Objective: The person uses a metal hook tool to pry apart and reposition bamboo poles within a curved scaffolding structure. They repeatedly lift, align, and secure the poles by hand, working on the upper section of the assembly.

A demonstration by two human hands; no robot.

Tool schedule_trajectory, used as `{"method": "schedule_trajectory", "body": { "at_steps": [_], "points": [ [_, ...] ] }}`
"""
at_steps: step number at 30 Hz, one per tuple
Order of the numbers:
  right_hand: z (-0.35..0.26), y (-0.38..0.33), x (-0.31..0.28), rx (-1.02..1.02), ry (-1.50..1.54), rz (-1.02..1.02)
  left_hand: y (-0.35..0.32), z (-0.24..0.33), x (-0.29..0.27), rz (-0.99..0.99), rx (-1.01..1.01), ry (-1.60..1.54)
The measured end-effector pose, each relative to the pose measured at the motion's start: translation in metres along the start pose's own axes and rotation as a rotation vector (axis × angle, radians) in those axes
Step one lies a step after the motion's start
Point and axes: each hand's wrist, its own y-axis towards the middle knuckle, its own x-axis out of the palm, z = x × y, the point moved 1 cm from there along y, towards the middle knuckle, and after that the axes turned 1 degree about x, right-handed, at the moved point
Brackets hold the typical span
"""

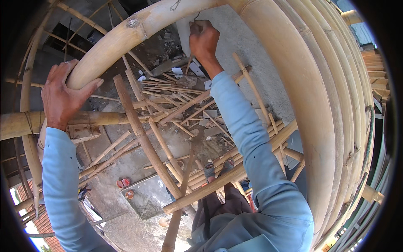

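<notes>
Atop the scaffold, the left hand (63, 94) wraps its fingers around the thick bamboo pole (138, 31); farther along that pole, the right hand (204, 40) pinches a thin wire (196, 16). Best to keep the wire taut and that grip firm.

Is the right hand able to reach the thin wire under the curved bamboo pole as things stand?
Probably yes: the right hand is already raised to the thin wire hanging from the curved bamboo pole, fingers closed near its end, with nothing between them.
</notes>
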Motion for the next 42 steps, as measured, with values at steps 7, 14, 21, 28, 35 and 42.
{"method": "schedule_trajectory", "body": {
  "at_steps": [7,14,21,28,35,42],
  "points": [
    [0.036,-0.024,-0.028,-0.198,-0.357,-0.301,-0.007,-0.003,-0.003,-0.031,-0.032,-0.064],
    [0.029,-0.161,-0.089,-0.078,-0.406,-0.411,-0.006,0.009,-0.015,-0.037,-0.079,-0.002],
    [-0.058,-0.082,-0.116,-0.060,-0.538,-0.390,0.000,0.013,-0.023,-0.074,-0.093,-0.023],
    [-0.139,-0.359,-0.249,-0.020,-0.359,-1.092,-0.008,0.003,-0.026,-0.036,-0.079,-0.013],
    [-0.262,-0.221,-0.388,0.326,0.219,-0.769,-0.007,0.012,-0.022,-0.051,-0.091,-0.076],
    [-0.378,-0.135,-0.595,0.331,0.141,-0.005,-0.015,-0.027,0.005,0.038,-0.081,-0.069]
  ]
}}
